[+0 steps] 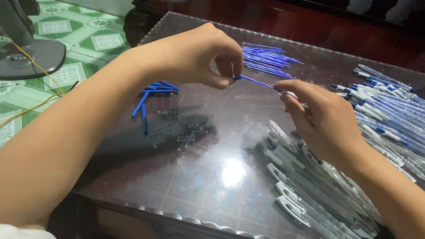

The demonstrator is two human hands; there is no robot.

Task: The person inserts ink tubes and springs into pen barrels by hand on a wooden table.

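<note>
- at the far left, a grey standing fan (pixel 13 45) sits on the green patterned floor tiles (pixel 98 36), with a yellow cord (pixel 18 116) trailing past its base.
- your left hand (pixel 197 56) hovers above the dark glass-topped table (pixel 218 175), thumb and fingers pinched together on one end of a thin blue refill (pixel 257 82).
- below that hand, a few short blue tubes (pixel 154 93) lie loose on the glass, and just beside them a small scatter of metal springs (pixel 177 129).
- the blue refill runs level between your two hands, held in the air over the middle of the table.
- behind it, near the far edge, a heap of more blue refills (pixel 266 58) rests on the glass.
- your right hand (pixel 322 117) closes on the refill's other end, where a clear pen barrel (pixel 290 94) meets it; the fingers curl tight around it.
- under your right wrist, a pile of clear empty barrels (pixel 317 196) with white clips fans toward the near edge.
- at the far right, a pile of finished blue-and-white pens (pixel 397 117) lies well apart from your hands.
</note>
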